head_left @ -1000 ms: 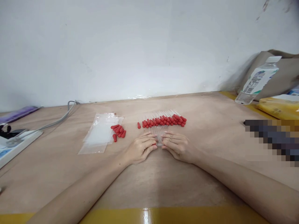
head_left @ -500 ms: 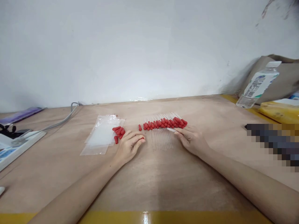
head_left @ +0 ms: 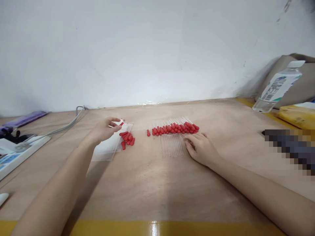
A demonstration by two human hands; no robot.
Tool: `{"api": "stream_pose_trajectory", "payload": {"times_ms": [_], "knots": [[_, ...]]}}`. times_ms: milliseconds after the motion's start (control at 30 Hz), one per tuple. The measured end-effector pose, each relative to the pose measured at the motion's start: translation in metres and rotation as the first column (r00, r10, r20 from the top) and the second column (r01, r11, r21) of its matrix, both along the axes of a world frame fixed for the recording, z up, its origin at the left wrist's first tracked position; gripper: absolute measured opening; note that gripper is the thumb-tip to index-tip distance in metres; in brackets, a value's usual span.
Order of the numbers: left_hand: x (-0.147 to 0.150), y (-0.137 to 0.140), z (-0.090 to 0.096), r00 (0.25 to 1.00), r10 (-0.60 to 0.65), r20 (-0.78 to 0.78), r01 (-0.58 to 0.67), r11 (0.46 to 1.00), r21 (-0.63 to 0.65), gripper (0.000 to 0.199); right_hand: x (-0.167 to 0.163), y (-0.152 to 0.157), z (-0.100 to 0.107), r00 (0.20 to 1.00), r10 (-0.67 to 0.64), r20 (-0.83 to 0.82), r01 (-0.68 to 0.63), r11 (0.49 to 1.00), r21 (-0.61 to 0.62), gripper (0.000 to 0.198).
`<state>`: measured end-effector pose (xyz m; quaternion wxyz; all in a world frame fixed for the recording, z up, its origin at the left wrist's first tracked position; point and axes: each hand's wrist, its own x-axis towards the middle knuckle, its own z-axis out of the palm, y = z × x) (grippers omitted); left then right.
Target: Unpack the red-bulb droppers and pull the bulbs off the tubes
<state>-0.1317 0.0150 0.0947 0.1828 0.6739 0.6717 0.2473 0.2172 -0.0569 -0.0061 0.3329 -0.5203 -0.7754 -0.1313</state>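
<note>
My left hand (head_left: 104, 129) is over the clear zip bags (head_left: 104, 152), its thumb and fingertips closed on a small red rubber bulb (head_left: 121, 124). Just right of the bags lies a loose pile of red rubber bulbs (head_left: 128, 137). My right hand (head_left: 200, 147) rests on the table, fingers pinched on a thin glass tube (head_left: 182, 134), mostly hidden by the fingers. Beside it runs a row of red-capped glass droppers (head_left: 169, 128), tubes pointing away. Bare-looking glass tubes (head_left: 172, 147) lie side by side in front of the row. One red bulb (head_left: 148, 132) sits at its left end.
On the left are a white power strip (head_left: 27, 154), a grey cable (head_left: 64, 126) and a purple packet (head_left: 24, 119). A leaning plastic bottle (head_left: 278, 87), a brown paper bag (head_left: 305, 78), a yellow packet (head_left: 299, 116) and a blurred dark object (head_left: 287, 146) are on the right.
My left hand has moved left and away from me, from beside the droppers to the top of the bags. My right hand stays by the row, its glass tube now less visible.
</note>
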Motion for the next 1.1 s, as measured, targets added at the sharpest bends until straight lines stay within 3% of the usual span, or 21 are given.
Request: {"api": "stream_pose_trajectory", "payload": {"times_ms": [233, 367, 567, 733, 800, 867, 1000, 1100], "knots": [[-0.001, 0.005, -0.01, 0.997, -0.081, -0.011, 0.08, 0.992, -0.101, 0.046, -0.001, -0.003, 0.002, 0.995, 0.095, 0.024, -0.095, 0.995, -0.007, 0.016], [0.003, 0.006, -0.013, 0.993, -0.059, -0.106, 0.044, 0.989, -0.139, 0.044, -0.001, -0.004, 0.003, 0.992, 0.122, 0.036, -0.121, 0.992, -0.017, 0.021], [0.012, 0.001, -0.009, 0.973, 0.029, -0.228, 0.013, 0.984, 0.179, 0.033, -0.001, -0.007, 0.006, 0.991, 0.134, 0.009, -0.133, 0.989, -0.066, 0.034], [0.037, -0.009, -0.026, 0.926, -0.041, -0.375, 0.199, 0.897, 0.395, 0.024, 0.0, -0.004, 0.006, 0.985, 0.143, -0.098, -0.151, 0.986, -0.072, 0.029], [0.051, -0.013, -0.034, 0.892, -0.089, -0.442, 0.29, 0.864, 0.412, 0.024, 0.001, -0.002, 0.005, 0.982, 0.109, -0.156, -0.119, 0.991, -0.058, 0.025], [0.065, -0.014, -0.041, 0.865, -0.133, -0.483, 0.339, 0.866, 0.368, 0.027, 0.002, 0.0, 0.004, 0.977, 0.074, -0.198, -0.082, 0.996, -0.037, 0.026], [0.088, -0.004, -0.049, 0.81, -0.126, -0.573, 0.331, 0.904, 0.27, 0.039, 0.005, 0.004, 0.003, 0.972, 0.037, -0.234, -0.03, 0.999, 0.034, 0.027], [0.095, 0.008, -0.056, 0.783, -0.098, -0.614, 0.328, 0.904, 0.273, 0.037, 0.007, 0.005, 0.002, 0.969, 0.024, -0.247, -0.007, 0.998, 0.069, 0.026]]}}
